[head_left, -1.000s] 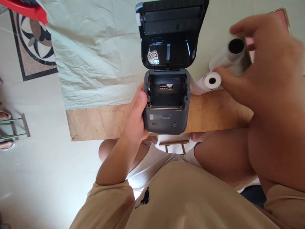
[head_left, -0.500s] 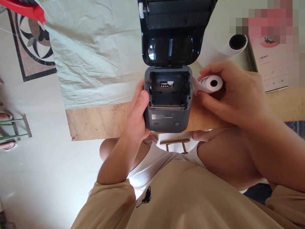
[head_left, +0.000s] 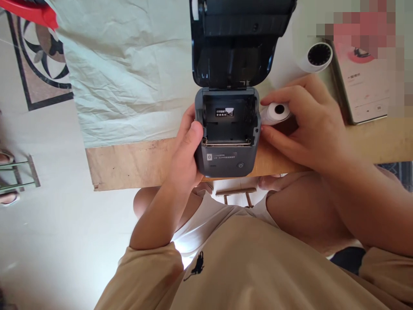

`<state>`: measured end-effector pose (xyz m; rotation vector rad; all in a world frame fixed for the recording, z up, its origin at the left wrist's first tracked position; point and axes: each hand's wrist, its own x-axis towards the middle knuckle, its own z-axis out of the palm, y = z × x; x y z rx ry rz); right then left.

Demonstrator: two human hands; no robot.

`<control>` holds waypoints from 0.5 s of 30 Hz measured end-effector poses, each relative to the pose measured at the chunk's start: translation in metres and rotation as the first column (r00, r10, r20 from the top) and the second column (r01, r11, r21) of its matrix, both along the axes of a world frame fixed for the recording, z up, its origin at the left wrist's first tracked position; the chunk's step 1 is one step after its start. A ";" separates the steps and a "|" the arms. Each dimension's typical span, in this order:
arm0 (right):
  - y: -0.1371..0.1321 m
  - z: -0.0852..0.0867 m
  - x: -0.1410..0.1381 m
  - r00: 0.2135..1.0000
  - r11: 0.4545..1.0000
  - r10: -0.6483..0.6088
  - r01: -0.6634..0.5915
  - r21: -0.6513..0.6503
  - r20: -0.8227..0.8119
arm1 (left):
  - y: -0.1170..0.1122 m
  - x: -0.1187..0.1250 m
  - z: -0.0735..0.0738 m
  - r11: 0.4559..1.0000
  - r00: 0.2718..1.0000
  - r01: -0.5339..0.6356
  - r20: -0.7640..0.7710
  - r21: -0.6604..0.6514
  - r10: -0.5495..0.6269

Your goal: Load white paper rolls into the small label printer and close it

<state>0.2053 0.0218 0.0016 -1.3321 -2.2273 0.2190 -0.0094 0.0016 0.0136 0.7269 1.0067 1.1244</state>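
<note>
A dark grey label printer lies at the table's front edge, its black lid swung up and back. Its paper bay holds no roll, only a small printed sticker on the inner wall. My left hand is closed around the printer's left side, thumb on the rim. Just right of the bay, my right hand pinches a small white paper roll between thumb and fingers. The roll's dark core hole faces up towards me. Part of its far side is hidden.
A larger white roll with a black core lies behind my right hand. Beside it rests a phone with a lit screen, partly pixelated. A pale green cloth covers the left of the wooden table. Something red sits far left.
My right hand has brought the small paper roll a little left, closer to the printer's right side. My left hand keeps its hold on the printer, which is nearly still.
</note>
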 end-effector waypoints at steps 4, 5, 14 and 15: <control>0.000 -0.002 0.000 1.000 1.000 -0.020 0.020 -0.023 -0.011 | 0.001 0.000 0.002 1.000 1.000 0.006 0.005 -0.014 -0.006; 0.000 -0.002 -0.001 1.000 0.999 -0.009 0.009 -0.031 -0.010 | 0.001 0.000 0.002 1.000 1.000 0.011 0.013 -0.010 -0.011; 0.001 -0.004 -0.002 0.998 0.997 0.063 -0.063 -0.038 -0.014 | 0.000 0.003 0.000 1.000 0.999 -0.001 0.054 0.010 0.001; 0.001 -0.005 -0.002 0.997 0.996 0.074 -0.074 -0.044 -0.011 | 0.000 0.003 0.000 1.000 0.998 -0.005 0.055 0.002 0.005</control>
